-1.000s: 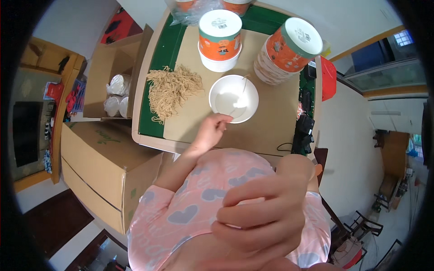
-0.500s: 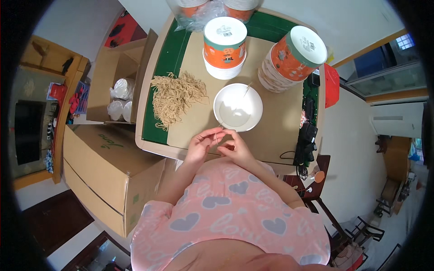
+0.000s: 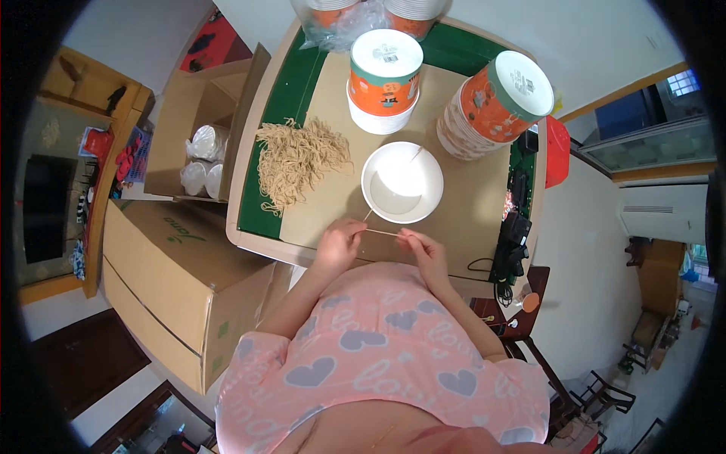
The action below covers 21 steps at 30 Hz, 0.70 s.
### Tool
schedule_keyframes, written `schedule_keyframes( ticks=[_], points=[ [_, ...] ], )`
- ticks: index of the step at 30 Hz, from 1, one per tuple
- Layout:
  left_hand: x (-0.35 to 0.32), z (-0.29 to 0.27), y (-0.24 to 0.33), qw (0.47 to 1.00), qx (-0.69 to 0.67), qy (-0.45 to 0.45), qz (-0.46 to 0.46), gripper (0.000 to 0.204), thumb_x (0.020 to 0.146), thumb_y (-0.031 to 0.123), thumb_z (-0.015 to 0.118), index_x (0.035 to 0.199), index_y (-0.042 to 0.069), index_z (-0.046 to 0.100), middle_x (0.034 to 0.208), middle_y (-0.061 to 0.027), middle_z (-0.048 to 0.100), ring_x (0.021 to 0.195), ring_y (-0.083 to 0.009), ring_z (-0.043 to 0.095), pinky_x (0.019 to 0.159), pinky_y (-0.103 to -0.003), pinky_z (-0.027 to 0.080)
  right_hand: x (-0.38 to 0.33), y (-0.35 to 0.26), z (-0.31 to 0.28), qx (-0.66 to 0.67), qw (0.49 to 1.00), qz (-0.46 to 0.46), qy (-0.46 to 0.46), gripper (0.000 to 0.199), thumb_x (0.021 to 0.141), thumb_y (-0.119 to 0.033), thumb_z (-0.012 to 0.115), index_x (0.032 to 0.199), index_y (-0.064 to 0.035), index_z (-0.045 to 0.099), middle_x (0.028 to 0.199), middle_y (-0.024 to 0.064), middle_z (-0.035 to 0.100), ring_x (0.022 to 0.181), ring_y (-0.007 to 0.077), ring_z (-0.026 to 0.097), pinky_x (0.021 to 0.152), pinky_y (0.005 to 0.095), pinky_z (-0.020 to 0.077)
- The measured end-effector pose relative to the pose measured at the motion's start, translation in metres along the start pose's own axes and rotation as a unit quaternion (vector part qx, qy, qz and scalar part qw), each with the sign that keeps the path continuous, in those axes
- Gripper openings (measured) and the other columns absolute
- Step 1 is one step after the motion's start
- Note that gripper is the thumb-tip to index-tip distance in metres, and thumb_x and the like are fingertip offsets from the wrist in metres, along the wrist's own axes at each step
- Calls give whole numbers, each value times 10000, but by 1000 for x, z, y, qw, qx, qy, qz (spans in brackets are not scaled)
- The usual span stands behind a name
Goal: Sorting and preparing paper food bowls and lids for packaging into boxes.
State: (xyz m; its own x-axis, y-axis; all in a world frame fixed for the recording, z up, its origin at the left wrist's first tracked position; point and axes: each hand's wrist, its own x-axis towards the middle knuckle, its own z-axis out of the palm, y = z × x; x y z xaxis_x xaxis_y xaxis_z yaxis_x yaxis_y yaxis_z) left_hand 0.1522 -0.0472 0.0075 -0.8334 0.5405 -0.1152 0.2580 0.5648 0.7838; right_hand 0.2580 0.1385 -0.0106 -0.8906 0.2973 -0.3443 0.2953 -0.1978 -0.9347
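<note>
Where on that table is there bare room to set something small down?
Mostly on the brown sheet, between the white bowl and the black adapters. A smaller patch lies between bowl, tan strands and left hand. It's crowded at the far end with paper tubs and a plastic bag.

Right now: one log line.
left hand: pinching thin tan cord | right hand: pinching same cord | round white bowl: beyond hands

Thin tan cord (image 3: pixel 384 233), nearly straight, spanning the gap between the left fingers (image 3: pixel 353 227) and right fingers (image 3: pixel 412 237); a short length slants from the left fingers to the round white bowl (image 3: pixel 401 183), mouth upward, just beyond both.
</note>
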Motion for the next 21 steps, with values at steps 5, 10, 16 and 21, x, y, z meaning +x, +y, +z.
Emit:
schedule_keyframes(
  ticks=[5,10,16,21],
  points=[
    [12,7,15,989,125,-2,77,153,734,18,596,869,55,659,981,-90,600,920,-292,562,779,-378,486,8,-22,3,2,992,-83,91,187,906,-58,516,1029,28,629,973,81,658,888,129,609,830,238,460],
    [44,7,23,946,201,86,240,358,684,-13,603,1036,48,576,935,-106,604,1000,-301,544,1004,-427,340,8,-65,5,-12,971,-194,139,177,892,-6,518,1034,24,619,1000,93,650,926,139,603,839,252,464],
    [54,11,15,961,170,-58,210,146,708,9,592,845,57,607,818,-115,636,878,-276,606,915,-431,410,-12,-128,-7,76,926,-327,174,141,887,4,488,1011,-9,556,880,90,638,827,170,609,824,326,486],
    [54,6,32,993,9,15,117,102,741,34,628,836,43,594,735,-129,633,719,-292,622,682,-372,489,-28,-165,-17,185,898,-387,100,131,904,-29,460,1036,-35,463,831,91,583,776,180,588,824,430,479]
  ],
)
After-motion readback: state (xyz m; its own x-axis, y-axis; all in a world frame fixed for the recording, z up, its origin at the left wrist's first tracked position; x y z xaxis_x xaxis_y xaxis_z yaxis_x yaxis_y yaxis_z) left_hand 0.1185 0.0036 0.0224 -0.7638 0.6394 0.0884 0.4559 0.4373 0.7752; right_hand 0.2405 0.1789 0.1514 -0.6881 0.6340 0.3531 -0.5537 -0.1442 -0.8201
